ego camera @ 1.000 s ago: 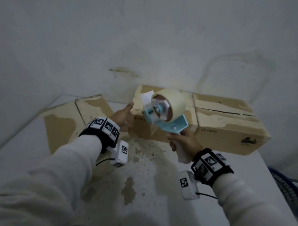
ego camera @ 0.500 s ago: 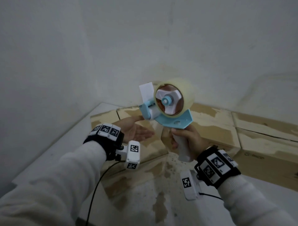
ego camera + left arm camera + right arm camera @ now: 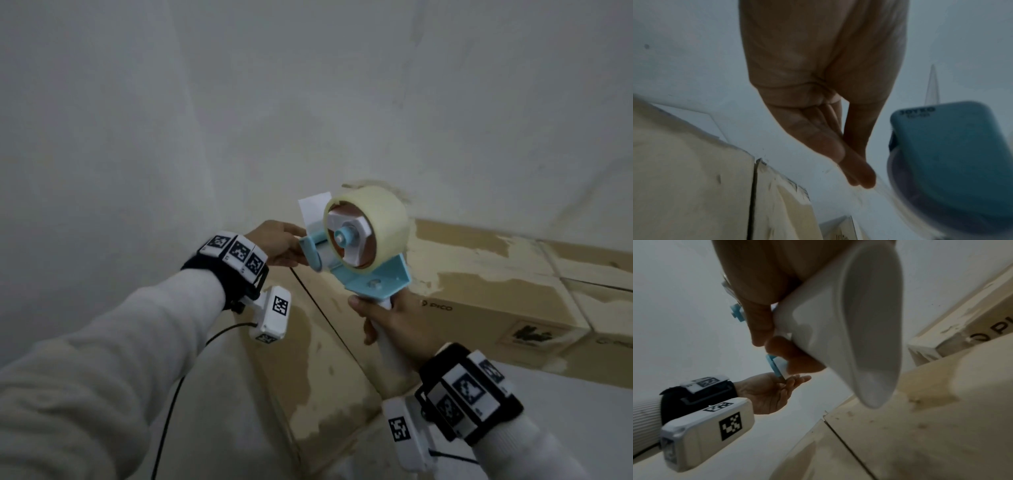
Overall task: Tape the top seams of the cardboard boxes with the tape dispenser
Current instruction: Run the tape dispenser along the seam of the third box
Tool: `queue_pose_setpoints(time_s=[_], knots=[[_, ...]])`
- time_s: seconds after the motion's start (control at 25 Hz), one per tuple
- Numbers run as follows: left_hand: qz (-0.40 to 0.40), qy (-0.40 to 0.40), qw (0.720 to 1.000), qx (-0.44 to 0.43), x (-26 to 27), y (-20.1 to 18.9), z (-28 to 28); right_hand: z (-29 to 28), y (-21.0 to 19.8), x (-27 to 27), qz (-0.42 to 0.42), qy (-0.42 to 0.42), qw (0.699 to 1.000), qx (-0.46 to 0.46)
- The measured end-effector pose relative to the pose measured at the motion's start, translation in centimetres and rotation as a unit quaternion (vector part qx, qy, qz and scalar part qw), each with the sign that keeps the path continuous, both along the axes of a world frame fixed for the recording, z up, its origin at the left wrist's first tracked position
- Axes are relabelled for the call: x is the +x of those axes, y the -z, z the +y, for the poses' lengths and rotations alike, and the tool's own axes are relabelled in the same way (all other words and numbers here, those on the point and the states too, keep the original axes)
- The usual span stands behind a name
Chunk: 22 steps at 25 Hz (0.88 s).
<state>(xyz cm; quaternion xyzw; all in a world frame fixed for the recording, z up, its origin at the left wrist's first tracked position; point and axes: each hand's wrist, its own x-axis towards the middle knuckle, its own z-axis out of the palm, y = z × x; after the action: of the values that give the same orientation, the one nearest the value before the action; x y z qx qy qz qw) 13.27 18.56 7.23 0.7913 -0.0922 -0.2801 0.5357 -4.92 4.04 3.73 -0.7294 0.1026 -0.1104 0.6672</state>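
head view: left hand (image 3: 279, 241) had left the box (image 3: 479, 284), fingers straight together at dispenser's (image 3: 359, 253) 9 o'clock; right hand (image 3: 397, 325) gripped handle; taping not started.

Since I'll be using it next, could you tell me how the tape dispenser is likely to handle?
The tape dispenser probably feels top-heavy, since its full roll sits above the handle the right hand grips. The smooth plastic handle may be slippery.
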Motion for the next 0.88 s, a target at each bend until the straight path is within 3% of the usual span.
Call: queue_pose_setpoints(time_s=[0.2, 0.4, 0.88], knots=[[-0.051, -0.002, 0.999, -0.019, 4.3, 0.2, 1.7, 2.0, 0.3, 0.4, -0.003, 0.024, 0.999, -0.021], [-0.058, -0.022, 0.998, -0.011, 8.6, 2.3, 3.6, 1.8, 1.3, 0.0, 0.061, 0.048, 0.995, -0.055], [-0.048, 0.151, 0.98, 0.12, 13.2, 6.7, 3.1, 2.2, 1.8, 3.1, 0.129, 0.006, 0.978, -0.166]])
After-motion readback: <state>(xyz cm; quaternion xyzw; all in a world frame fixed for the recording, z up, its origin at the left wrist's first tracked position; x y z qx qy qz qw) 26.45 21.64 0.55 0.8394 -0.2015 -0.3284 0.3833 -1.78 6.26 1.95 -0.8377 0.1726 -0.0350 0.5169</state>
